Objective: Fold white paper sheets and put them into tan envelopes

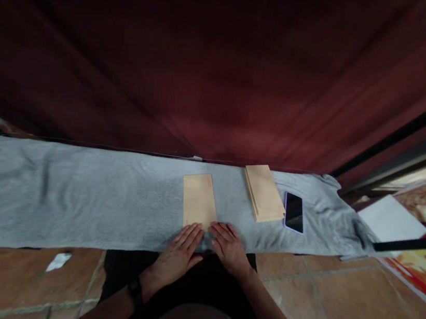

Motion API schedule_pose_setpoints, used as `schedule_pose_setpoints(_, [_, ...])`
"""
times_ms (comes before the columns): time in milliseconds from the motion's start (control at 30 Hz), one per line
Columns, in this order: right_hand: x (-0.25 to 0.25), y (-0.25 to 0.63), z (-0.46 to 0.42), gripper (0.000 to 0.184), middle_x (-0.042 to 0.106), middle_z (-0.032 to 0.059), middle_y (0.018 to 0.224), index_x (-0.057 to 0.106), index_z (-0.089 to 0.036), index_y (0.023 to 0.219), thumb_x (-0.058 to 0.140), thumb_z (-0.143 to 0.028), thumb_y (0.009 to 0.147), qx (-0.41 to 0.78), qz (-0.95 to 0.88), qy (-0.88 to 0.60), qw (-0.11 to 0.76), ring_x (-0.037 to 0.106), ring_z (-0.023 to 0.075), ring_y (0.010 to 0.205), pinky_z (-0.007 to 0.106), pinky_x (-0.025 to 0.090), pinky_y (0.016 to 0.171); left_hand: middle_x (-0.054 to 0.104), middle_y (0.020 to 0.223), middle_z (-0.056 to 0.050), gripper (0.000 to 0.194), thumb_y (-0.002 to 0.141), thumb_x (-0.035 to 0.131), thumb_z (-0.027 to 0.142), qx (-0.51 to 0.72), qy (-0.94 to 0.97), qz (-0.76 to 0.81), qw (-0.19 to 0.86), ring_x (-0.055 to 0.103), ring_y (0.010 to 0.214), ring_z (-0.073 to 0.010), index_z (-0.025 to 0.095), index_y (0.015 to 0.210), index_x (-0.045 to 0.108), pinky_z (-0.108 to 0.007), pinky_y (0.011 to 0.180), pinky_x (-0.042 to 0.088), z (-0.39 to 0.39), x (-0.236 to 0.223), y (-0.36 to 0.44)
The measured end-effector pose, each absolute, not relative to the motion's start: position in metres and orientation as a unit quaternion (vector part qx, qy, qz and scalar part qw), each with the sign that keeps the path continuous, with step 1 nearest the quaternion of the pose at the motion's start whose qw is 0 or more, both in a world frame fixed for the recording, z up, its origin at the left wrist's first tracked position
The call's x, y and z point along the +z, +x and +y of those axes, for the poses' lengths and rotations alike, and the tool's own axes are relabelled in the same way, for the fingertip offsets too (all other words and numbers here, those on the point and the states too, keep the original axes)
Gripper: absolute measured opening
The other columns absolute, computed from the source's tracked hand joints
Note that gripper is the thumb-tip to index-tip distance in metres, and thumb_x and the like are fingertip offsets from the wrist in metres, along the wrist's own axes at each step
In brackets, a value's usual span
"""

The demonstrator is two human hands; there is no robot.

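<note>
A single tan paper envelope lies flat on the grey cloth in front of me, with small red print at its upper right corner. My left hand rests with outstretched fingers on the envelope's near left edge. On its near right corner lie the fingertips of my right hand, palm down and fingers extended. Neither hand grips anything. To the right sits a stack of similar envelopes, slightly fanned, apart from both hands.
Grey cloth covers the long narrow surface. A phone in a pale purple case lies right of the stack. Behind hangs a dark red curtain-like sheet. Black bars stand at the right; a white scrap lies on the tiled floor.
</note>
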State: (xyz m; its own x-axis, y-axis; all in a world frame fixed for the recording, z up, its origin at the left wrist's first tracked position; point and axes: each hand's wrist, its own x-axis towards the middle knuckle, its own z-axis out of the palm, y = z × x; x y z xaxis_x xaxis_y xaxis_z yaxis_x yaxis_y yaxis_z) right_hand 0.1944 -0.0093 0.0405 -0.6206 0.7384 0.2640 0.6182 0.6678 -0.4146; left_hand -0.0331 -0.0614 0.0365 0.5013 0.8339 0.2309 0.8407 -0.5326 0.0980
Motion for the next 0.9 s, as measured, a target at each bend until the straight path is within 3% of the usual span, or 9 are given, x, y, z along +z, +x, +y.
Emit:
schedule_pose_setpoints(167, [0.039,0.191,0.019,0.042,0.056,0.0059,0.145,0.051,-0.025,0.143,0.045,-0.029,0.102,0.128,-0.898,-0.372,0.197,0.05,0.0211,0.135,0.048,0.034,0.117,0.053,0.146,-0.018,0.057,0.098,0.046,0.049,-0.118,-0.832,-0.542,0.024,0.043,0.14,-0.0326,0.01,0.14,0.053,-0.049,0.117,0.035,-0.061,0.036,-0.007])
schedule_pose_setpoints(400, [0.031,0.173,0.062,0.044,0.053,0.0038,0.147,0.048,-0.028,0.145,0.045,-0.026,0.102,0.112,-0.894,-0.389,0.194,0.048,0.023,0.137,0.05,0.032,0.118,0.059,0.14,-0.014,0.059,0.097,0.048,0.048,-0.098,-0.793,-0.599,0.047,0.05,0.133,-0.0357,0.023,0.15,0.044,-0.058,0.115,0.032,-0.058,0.03,0.018])
schedule_pose_setpoints(733, [0.025,0.137,0.118,0.041,0.054,0.0053,0.147,0.052,-0.025,0.143,0.041,-0.028,0.104,0.067,-0.873,-0.44,0.197,0.047,0.0223,0.138,0.049,0.031,0.118,0.065,0.126,-0.012,0.059,0.095,0.049,0.055,-0.117,-0.786,-0.602,0.079,0.054,0.126,-0.0351,0.027,0.148,0.047,-0.056,0.111,0.036,-0.056,0.028,0.02])
schedule_pose_setpoints(900, [0.024,0.139,0.103,0.042,0.055,0.0078,0.146,0.051,-0.023,0.143,0.039,-0.028,0.104,0.06,-0.872,-0.435,0.217,0.048,0.0232,0.137,0.051,0.033,0.116,0.064,0.127,-0.011,0.06,0.095,0.05,0.057,-0.127,-0.778,-0.609,0.083,0.054,0.127,-0.0349,0.029,0.147,0.048,-0.057,0.111,0.035,-0.057,0.027,0.022])
